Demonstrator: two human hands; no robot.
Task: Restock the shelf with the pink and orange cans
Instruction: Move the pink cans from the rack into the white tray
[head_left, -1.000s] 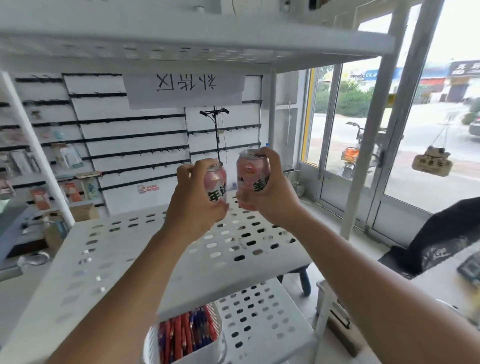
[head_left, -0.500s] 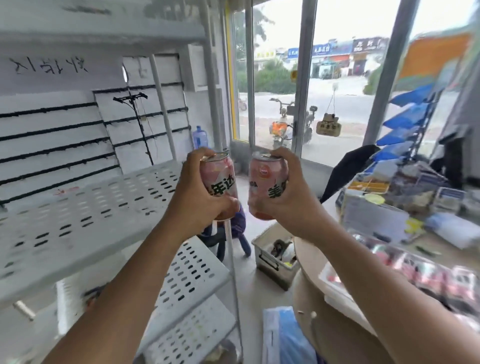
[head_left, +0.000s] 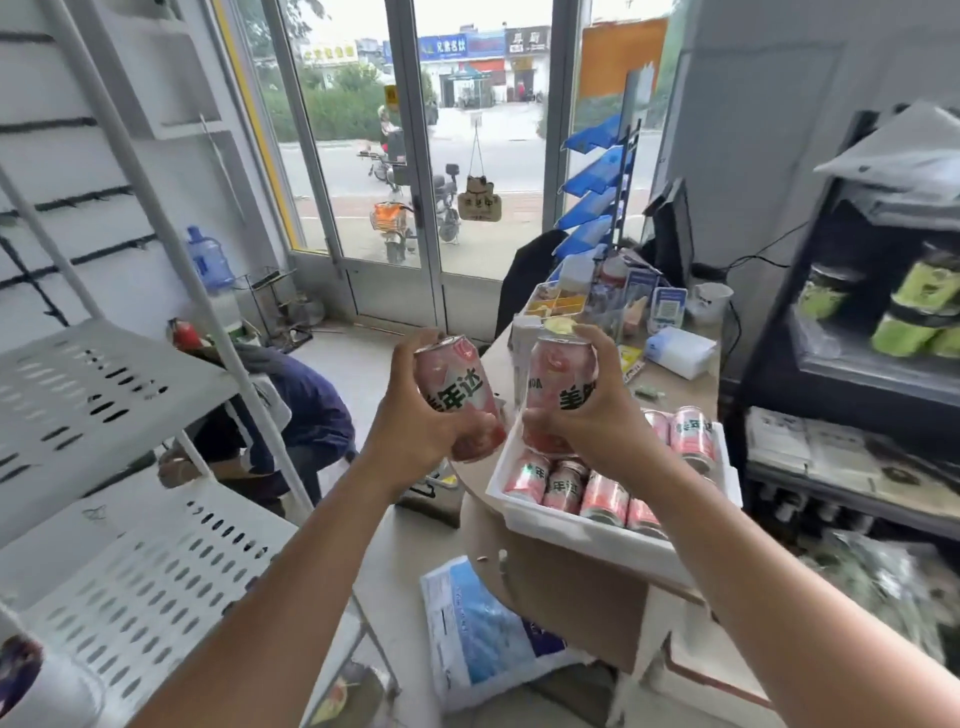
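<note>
My left hand (head_left: 415, 431) grips a pink can (head_left: 457, 384) tilted to the right. Beside it, my right hand (head_left: 597, 421) grips a second pink can (head_left: 561, 379), held upright. Both cans hang in the air over the left end of a white foam tray (head_left: 571, 525) that holds several more pink cans (head_left: 566, 488). The tray sits on a round table (head_left: 680, 395). At the left stands the white perforated shelf (head_left: 88, 395), with a lower tier (head_left: 150, 577) beneath it.
A counter with boxes, a white cup (head_left: 709, 304) and a monitor (head_left: 675, 234) lies behind the tray. At the right a dark rack (head_left: 857, 374) holds green bottles. A person in blue (head_left: 296, 415) crouches beside the shelf. A blue-white bag (head_left: 483, 634) lies on the floor.
My view has swung right, away from the shelf toward the table and tray. Both hands still hold their cans, now over the tray's left end.
</note>
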